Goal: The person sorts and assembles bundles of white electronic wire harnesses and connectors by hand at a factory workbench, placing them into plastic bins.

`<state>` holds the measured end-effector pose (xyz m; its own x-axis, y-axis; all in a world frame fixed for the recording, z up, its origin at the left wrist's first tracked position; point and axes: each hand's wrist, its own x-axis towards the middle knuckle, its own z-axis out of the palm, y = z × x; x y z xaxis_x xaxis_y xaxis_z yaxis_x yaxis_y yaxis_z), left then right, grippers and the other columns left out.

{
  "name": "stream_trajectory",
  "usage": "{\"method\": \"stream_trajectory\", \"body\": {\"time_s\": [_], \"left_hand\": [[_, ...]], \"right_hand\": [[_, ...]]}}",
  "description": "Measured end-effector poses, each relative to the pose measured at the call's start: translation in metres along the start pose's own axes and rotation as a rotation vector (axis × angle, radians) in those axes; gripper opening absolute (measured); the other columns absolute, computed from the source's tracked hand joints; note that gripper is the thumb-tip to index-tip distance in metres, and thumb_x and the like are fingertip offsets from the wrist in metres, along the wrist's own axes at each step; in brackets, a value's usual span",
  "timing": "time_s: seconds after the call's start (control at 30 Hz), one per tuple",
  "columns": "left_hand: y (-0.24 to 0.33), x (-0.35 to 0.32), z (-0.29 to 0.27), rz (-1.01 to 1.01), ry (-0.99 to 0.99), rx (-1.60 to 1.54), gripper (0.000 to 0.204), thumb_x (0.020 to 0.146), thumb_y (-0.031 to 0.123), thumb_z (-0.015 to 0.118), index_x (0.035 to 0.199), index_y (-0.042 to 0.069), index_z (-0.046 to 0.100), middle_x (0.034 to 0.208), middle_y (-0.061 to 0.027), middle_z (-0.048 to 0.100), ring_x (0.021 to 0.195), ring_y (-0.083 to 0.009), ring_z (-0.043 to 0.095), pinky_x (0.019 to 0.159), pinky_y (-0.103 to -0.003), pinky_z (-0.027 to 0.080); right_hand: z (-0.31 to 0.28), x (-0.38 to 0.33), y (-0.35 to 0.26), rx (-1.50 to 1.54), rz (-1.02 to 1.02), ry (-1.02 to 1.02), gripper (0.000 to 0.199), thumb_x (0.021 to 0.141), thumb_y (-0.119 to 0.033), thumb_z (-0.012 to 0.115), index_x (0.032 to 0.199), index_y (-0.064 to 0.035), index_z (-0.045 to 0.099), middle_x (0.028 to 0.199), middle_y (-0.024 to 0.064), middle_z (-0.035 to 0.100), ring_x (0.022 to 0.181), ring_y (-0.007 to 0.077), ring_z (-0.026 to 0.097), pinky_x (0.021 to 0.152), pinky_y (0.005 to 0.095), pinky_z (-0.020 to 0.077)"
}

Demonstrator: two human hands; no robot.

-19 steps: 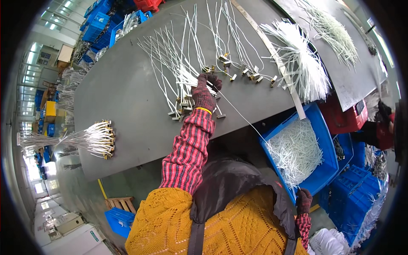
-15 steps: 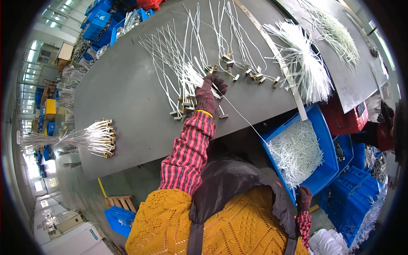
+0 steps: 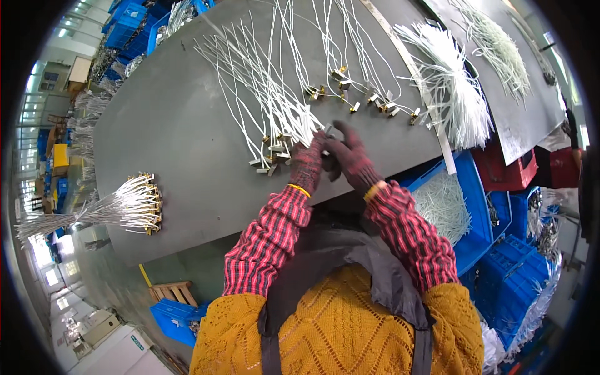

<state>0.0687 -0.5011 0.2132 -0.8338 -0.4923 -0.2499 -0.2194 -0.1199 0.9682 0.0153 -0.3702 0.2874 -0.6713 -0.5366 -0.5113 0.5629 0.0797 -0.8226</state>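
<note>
My left hand, in a dark red and black glove, is closed at the near end of a fan of white wires and seems to grip some of them. My right hand, gloved alike, meets it from the right with bent fingers. What it pinches is hidden between the two hands. A small grey block shows at the fingertips. Small metal end pieces on wires lie just left of my left hand. More wires with brass-coloured and white ends are spread farther right.
A tied wire bundle lies at the table's left. On the right are a metal strip, a heap of white wires and a blue bin of cut white pieces. A red crate stands beyond.
My right hand has come up from beside the blue bin to meet my left hand. My left hand has drawn nearer to me, and the long strand to the bin no longer shows.
</note>
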Motion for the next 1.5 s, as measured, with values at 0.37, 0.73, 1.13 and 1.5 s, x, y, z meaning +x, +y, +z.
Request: {"method": "stream_trajectory", "body": {"time_s": [0.37,0.73,1.13,1.5], "left_hand": [[0.045,0.025,-0.113,-0.359,0.063,-0.632,0.029,0.099,0.032,0.057,0.101,0.003,0.059,0.084,-0.0119,0.065,0.062,-0.0170,0.058,0.051,-0.027,0.045],[0.010,-0.005,0.017,0.179,0.019,-0.050,0.021,0.097,0.016,0.061,0.103,-0.004,0.062,0.083,-0.0101,0.068,0.069,-0.0185,0.067,0.061,-0.030,0.056],[-0.010,0.018,0.111,-0.313,0.196,-0.806,0.021,0.095,0.026,0.061,0.091,0.006,0.065,0.077,-0.0067,0.068,0.063,-0.0207,0.065,0.055,-0.032,0.053],[0.018,0.027,0.090,-0.234,0.171,-0.811,0.023,0.095,0.028,0.064,0.097,0.005,0.064,0.087,-0.0109,0.069,0.071,-0.0274,0.069,0.066,-0.039,0.060]], "right_hand": [[-0.120,0.135,0.028,-1.688,-0.506,0.183,0.024,0.084,-0.012,0.061,0.108,-0.0127,0.061,0.113,0.0130,0.065,0.102,0.0363,0.065,0.080,0.0454,0.0536],[-0.051,-0.034,0.005,-1.281,-0.774,-0.080,0.014,0.088,-0.018,0.063,0.098,-0.0106,0.058,0.090,0.0127,0.065,0.083,0.0380,0.065,0.064,0.0496,0.0509],[-0.204,-0.290,0.185,-0.131,0.134,0.687,0.030,0.081,-0.008,0.070,0.111,-0.0019,0.066,0.088,0.0050,0.067,0.078,0.0125,0.059,0.069,0.0277,0.0497],[-0.310,-0.425,0.325,-0.056,0.341,0.991,0.032,0.077,-0.009,0.072,0.108,-0.0019,0.068,0.080,0.0059,0.067,0.057,0.0126,0.055,0.050,0.0275,0.0433]]}}
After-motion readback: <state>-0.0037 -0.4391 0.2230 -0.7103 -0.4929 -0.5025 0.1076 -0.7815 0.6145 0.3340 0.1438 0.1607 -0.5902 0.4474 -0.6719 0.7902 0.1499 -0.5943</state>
